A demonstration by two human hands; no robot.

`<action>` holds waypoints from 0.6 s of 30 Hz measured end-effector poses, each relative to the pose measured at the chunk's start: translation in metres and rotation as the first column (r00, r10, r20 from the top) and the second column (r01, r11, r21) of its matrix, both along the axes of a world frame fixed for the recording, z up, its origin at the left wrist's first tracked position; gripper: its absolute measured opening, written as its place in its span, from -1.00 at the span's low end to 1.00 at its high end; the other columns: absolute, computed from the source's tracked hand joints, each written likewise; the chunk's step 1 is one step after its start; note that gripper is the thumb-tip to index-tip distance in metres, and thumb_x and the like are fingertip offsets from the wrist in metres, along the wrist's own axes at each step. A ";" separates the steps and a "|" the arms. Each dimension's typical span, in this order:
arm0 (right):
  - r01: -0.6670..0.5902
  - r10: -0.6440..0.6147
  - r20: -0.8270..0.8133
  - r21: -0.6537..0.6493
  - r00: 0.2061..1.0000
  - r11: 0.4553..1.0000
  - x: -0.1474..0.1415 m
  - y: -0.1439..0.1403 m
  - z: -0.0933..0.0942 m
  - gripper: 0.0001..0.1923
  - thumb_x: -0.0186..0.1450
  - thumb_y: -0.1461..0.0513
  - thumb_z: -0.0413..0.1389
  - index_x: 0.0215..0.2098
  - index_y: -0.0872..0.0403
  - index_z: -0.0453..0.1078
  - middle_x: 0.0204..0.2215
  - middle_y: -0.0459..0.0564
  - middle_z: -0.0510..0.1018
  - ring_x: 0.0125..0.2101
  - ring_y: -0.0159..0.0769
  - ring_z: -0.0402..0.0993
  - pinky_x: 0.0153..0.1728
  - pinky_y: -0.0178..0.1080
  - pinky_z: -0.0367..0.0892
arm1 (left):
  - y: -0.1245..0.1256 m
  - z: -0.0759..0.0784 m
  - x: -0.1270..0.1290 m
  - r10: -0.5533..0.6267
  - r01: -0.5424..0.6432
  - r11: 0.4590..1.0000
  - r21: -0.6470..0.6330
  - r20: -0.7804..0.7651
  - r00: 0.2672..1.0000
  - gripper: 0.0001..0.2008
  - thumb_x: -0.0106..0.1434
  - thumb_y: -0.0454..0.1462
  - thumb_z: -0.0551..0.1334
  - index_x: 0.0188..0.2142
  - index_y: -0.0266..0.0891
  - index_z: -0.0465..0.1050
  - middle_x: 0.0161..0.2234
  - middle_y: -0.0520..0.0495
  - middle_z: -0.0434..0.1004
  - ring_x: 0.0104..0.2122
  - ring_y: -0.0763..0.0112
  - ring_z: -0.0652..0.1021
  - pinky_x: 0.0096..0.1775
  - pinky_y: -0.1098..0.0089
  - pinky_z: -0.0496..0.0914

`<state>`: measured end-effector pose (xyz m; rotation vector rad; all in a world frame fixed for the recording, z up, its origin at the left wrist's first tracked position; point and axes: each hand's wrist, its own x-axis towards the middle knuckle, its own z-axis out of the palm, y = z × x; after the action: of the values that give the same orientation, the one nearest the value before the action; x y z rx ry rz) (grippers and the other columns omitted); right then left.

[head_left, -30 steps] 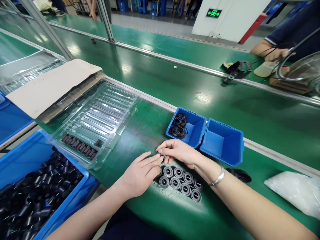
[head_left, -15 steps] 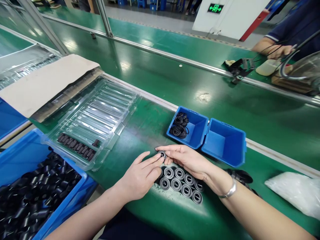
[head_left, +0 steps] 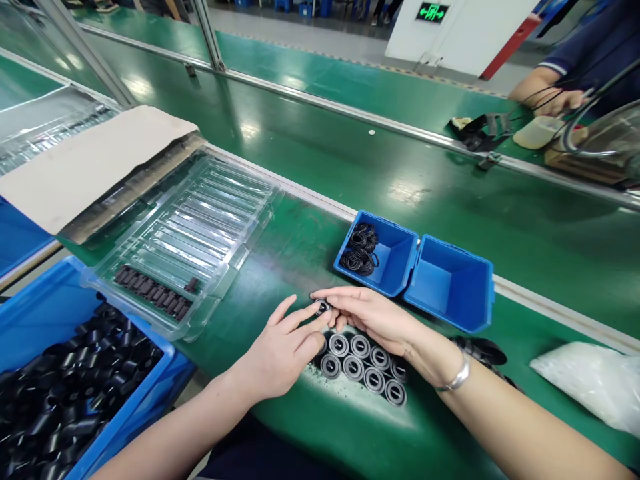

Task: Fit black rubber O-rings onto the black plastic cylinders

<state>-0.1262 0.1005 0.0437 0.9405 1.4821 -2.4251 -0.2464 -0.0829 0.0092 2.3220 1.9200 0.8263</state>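
Between my two hands is a small black round part (head_left: 323,307) with a grey ring-shaped top. My right hand (head_left: 367,316) grips it from the right with thumb and fingers. From the left, my left hand (head_left: 287,347) presses fingertips on its top, the other fingers partly spread. Just below stand several black cylinders (head_left: 353,368) in close rows, grey rings and a slotted centre facing up. My right hand and wrist hide part of the back row. Dark crumbs lie on the green table at their left.
Behind my hands are a blue bin (head_left: 383,260) with black rubber rings and another blue bin (head_left: 447,283). A clear tray (head_left: 200,220) holds small dark parts. A large blue crate (head_left: 45,287) of black cylinders stands left, a white plastic bag (head_left: 590,383) right. A co-worker's hand (head_left: 560,101) is far right.
My left fingers have shifted slightly on top of the small round part. My right hand keeps its hold, and the view has moved a little.
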 end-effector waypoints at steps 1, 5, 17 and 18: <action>-0.006 0.006 0.001 -0.012 1.000 1.000 -0.002 0.001 -0.003 -0.68 0.25 0.17 0.21 -0.06 0.15 0.51 -0.40 0.00 0.60 -0.50 -0.49 0.45 -0.43 -0.41 0.38 | 0.000 0.000 0.000 -0.001 0.001 1.000 -0.007 -0.005 1.000 -0.74 0.36 -0.41 0.00 -0.13 -0.26 0.44 0.18 -0.10 0.39 0.25 0.19 0.26 0.31 -0.01 -0.05; -0.030 0.029 -0.005 -0.058 1.000 0.998 -0.005 0.003 -0.012 -0.62 0.20 0.15 0.28 -0.07 0.17 0.50 -0.49 -0.01 0.59 -0.56 -0.48 0.46 -0.58 -0.47 0.33 | 0.001 -0.001 -0.002 -0.006 0.005 0.999 -0.036 -0.004 1.000 -0.74 0.36 -0.39 0.00 -0.11 -0.26 0.43 0.20 -0.07 0.36 0.26 0.20 0.25 0.30 0.05 0.00; -0.006 0.006 0.030 0.005 1.000 1.000 -0.009 0.001 -0.013 -0.66 0.19 0.09 0.29 -0.19 0.17 0.52 -0.50 0.02 0.61 -0.58 -0.42 0.53 -0.59 -0.44 0.43 | 0.000 -0.001 0.001 0.009 -0.008 0.999 -0.042 0.023 1.000 -0.73 0.35 -0.42 -0.01 -0.10 -0.26 0.42 0.19 -0.10 0.38 0.27 0.16 0.22 0.27 -0.05 -0.05; -0.007 0.006 0.023 0.010 1.000 1.000 -0.010 0.001 -0.013 -0.66 0.18 0.09 0.30 -0.21 0.18 0.52 -0.52 0.00 0.60 -0.58 -0.43 0.52 -0.59 -0.45 0.42 | 0.000 -0.001 0.001 0.001 -0.001 0.999 -0.052 0.013 1.000 -0.73 0.36 -0.42 -0.01 -0.09 -0.27 0.42 0.20 -0.10 0.36 0.27 0.15 0.22 0.25 -0.02 0.01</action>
<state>-0.1362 0.1011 0.0304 0.9613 1.4884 -2.3961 -0.2455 -0.0831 0.0084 2.2812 1.9142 0.7795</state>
